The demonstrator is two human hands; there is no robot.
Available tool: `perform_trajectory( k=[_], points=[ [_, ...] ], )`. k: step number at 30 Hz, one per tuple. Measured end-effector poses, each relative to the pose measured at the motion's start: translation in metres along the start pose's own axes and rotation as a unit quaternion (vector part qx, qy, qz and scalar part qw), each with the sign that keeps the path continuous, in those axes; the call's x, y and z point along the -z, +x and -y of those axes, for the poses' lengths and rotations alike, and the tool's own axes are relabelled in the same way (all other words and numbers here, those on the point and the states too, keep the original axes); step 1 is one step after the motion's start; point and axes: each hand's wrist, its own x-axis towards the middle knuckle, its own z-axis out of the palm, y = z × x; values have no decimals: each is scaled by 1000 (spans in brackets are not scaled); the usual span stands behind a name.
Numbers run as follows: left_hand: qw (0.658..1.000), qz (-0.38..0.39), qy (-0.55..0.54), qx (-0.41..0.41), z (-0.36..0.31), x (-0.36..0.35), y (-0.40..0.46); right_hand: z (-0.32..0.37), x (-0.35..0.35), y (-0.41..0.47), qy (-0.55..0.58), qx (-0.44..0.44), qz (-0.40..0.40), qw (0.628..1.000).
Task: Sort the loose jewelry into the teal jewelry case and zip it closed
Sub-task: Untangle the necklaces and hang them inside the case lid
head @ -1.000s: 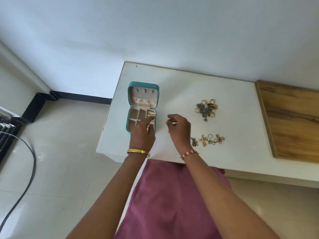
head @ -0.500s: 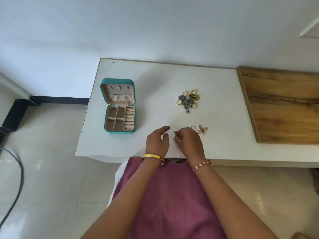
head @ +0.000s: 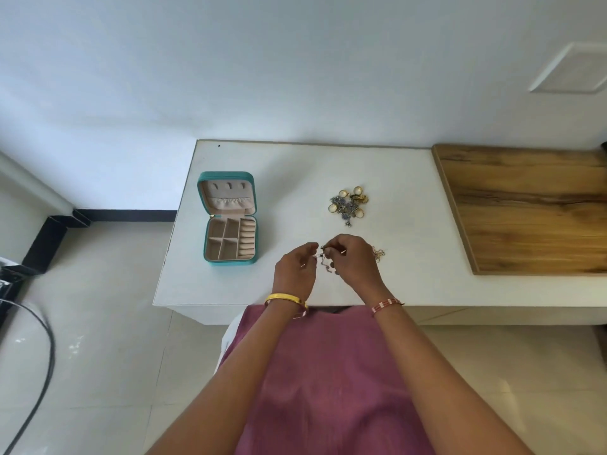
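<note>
White bench (head: pixel 295 165) against a pale wall, wood slab (head: pixel 525 205) on its right end, tiled floor below. Teal jewelry case (head: pixel 230 218) lies open at bench left, compartments look bare. Loose pile of rings and earrings (head: pixel 348 205) sits mid-bench. My left hand (head: pixel 294 270) and right hand (head: pixel 353 261) both pinch a small jewelry piece (head: pixel 323 259) between them; detail too small. Gold chain (head: pixel 379 252) partly hidden behind right hand.

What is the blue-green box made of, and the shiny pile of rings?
The teal jewelry case looks like smooth faux leather outside, with a soft, matte beige lining like velvet inside. The pile of rings looks like polished gold-toned metal, since it glints, mixed with duller grey-blue pieces; real gold or not can't be told.
</note>
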Motion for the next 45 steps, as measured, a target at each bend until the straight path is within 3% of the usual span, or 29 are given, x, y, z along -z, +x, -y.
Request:
perform_trajectory(
  k=[10,22,30,37,45],
  points=[
    [992,-26,-58,-106,-62,42,-23,71,53,-35,95,79,6,992],
    [981,-73,-84,-157,-101,65,-62,100,86,-74,85,153,-50,983],
    [978,-52,-106,-169,-117,68,-80,107,95,-93,-25,192,-103,976],
    [981,-17,-25,-189,-119,71,-83,104,103,-98,57,157,-82,983],
    [984,3,-41,-172,-117,70,-83,108,106,-102,64,171,-62,981]
  ],
)
